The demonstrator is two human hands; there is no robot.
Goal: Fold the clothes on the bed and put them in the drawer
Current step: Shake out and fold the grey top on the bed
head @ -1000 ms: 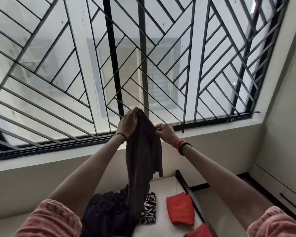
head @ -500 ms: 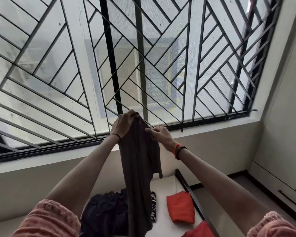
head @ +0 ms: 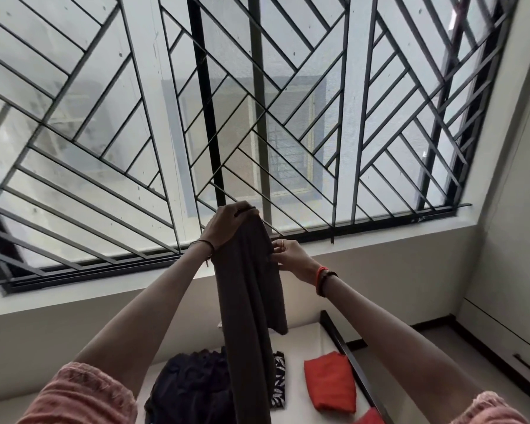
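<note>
- In front of the barred window (head: 318, 117), high above the bed (head: 303, 341), a dark grey garment (head: 248, 301) hangs at full length from both raised hands.
- The left hand (head: 227, 223) grips its top edge, with the fingers curled over the bunched cloth.
- The right hand (head: 291, 258), slightly lower, pinches the garment's right edge between thumb and fingers.
- On the bed below lie a dark heap of clothes (head: 193, 390), a black-and-white patterned piece (head: 278, 381) just beside it, and a folded red cloth (head: 329, 382) near the dark bed frame (head: 349, 359).
</note>
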